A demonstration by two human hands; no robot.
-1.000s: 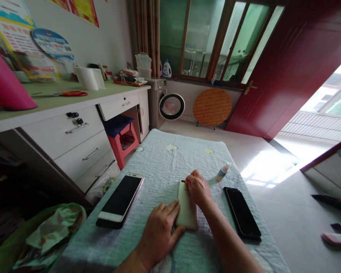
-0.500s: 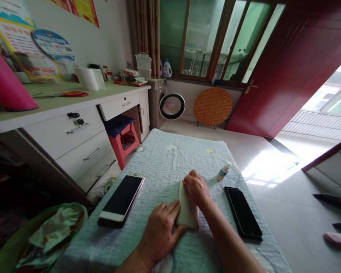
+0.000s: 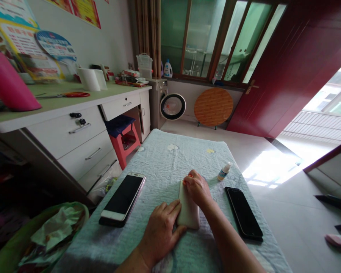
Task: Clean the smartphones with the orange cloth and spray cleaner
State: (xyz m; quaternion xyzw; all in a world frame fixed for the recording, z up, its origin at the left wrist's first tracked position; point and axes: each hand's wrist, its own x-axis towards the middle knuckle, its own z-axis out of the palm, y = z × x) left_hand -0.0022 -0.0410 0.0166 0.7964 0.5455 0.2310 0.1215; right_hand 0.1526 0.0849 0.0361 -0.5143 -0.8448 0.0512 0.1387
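A pale, thin slab that looks like a phone [image 3: 188,217] lies flat on the quilted cloth [image 3: 170,163] in front of me. My left hand [image 3: 162,224] steadies its lower left side, with fingers along the edge and the thumb at the bottom corner. Over the top end, my right hand [image 3: 198,188] is closed on a small orange piece [image 3: 184,182], pressed to the surface; mostly hidden, its kind is unclear. To the right stands a small spray bottle [image 3: 223,172] with a white top. A black phone [image 3: 243,213] lies beyond my right forearm.
Stacked phones [image 3: 123,197], a white-framed one on top, lie at the left. A bin with crumpled tissue [image 3: 52,229] stands beside the cloth-covered table. Further off are a white desk [image 3: 82,142], a red stool [image 3: 126,146] and a washing machine with its door [image 3: 173,107] open.
The view has shifted very slightly. Both hands keep nearly the same place on the pale phone, and the right fingers still press the orange piece at its top end.
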